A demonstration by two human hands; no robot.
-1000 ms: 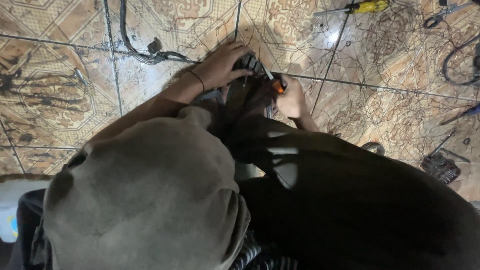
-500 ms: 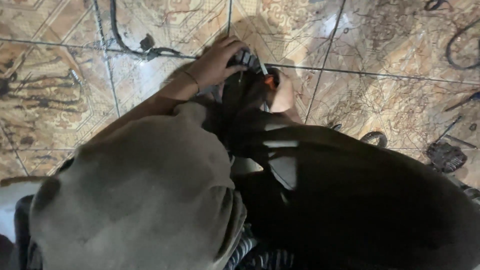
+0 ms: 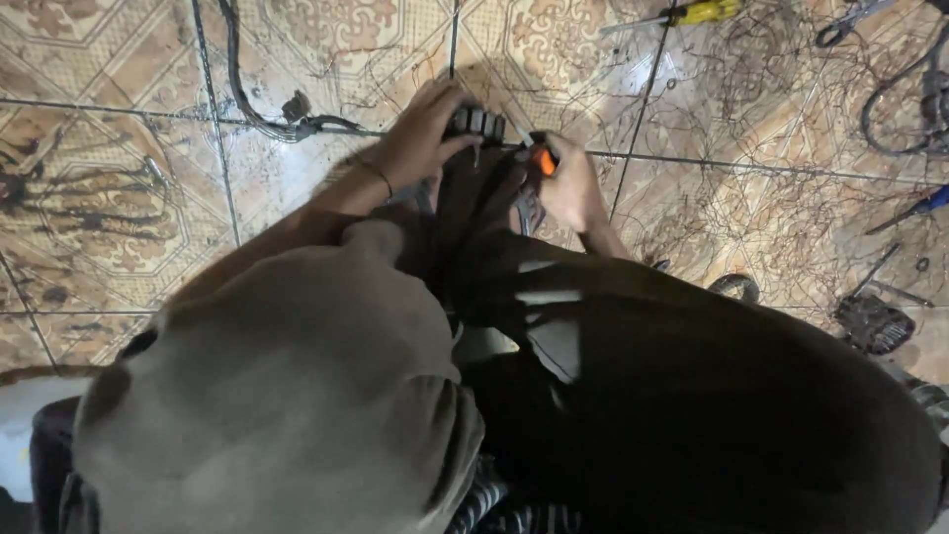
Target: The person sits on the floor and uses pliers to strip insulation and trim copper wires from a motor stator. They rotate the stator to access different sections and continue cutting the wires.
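- Left hand sits on top of a dark ribbed part — some kind of blocky connector or component. Fingers are curled over its near edge, pressing it down against the tiled floor.
- Right hand is wrapped shut around a small tool with an orange handle; its tip points in at the ribbed part, just beside the left fingertips.
- So the part is on the floor right between both hands, just past the knees.
- Black cable snakes across the tiles to the left of the left hand, close by but not touching it.
- Yellow-handled screwdriver lies well apart at the top, and a blue-handled tool is off to the right.
- Loose thin wire strands litter the floor on the right side.
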